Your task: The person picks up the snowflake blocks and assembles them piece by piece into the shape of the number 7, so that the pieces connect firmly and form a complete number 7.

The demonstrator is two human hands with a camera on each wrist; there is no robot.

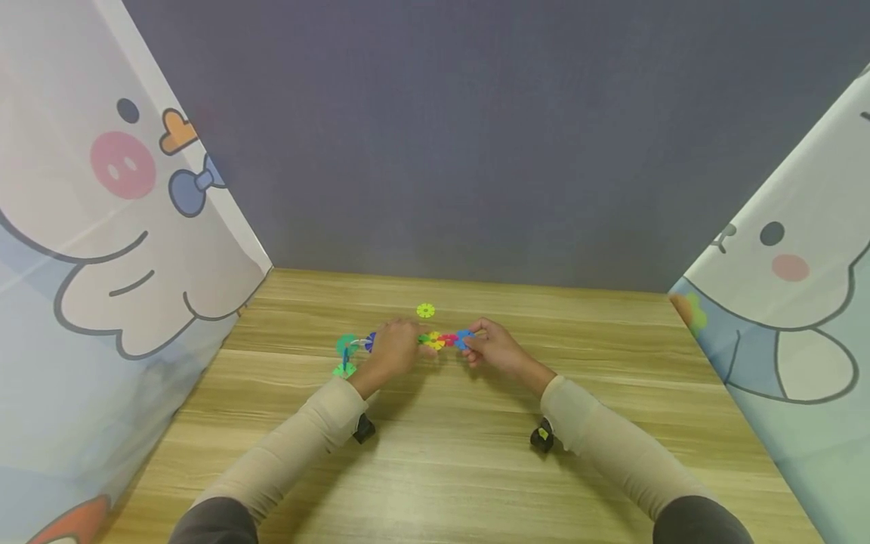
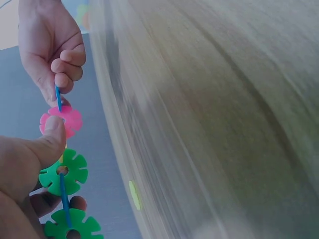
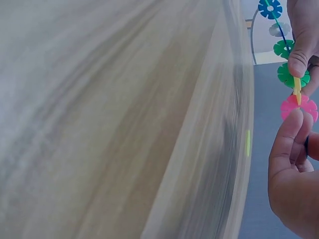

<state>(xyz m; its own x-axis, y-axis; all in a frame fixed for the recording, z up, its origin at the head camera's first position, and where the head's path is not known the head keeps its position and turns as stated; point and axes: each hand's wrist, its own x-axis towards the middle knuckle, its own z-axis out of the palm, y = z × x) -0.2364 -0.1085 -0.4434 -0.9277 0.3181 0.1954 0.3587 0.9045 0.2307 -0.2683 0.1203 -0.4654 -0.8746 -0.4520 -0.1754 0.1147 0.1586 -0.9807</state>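
Over the table, both hands hold a chain of interlocking plastic snowflake discs. My left hand (image 1: 396, 347) grips its middle, thumb beside the yellow disc (image 1: 436, 341) and pink disc (image 2: 72, 118). At the right end, my right hand (image 1: 499, 347) pinches a blue disc (image 1: 464, 339), which meets the pink one edge-on in the left wrist view. Green discs (image 2: 77, 172) run along the chain by my left fingers. Out past the left hand, the chain continues with a dark blue disc (image 1: 370, 342), a white one, a teal disc (image 1: 346, 345) and a green end disc (image 1: 344, 371).
A loose yellow-green disc (image 1: 425, 310) lies flat on the wooden table (image 1: 435, 468), just beyond the hands. A grey panel (image 1: 435, 151) rises along the far edge. Cartoon-printed panels (image 1: 61, 317) flank the table on both sides.
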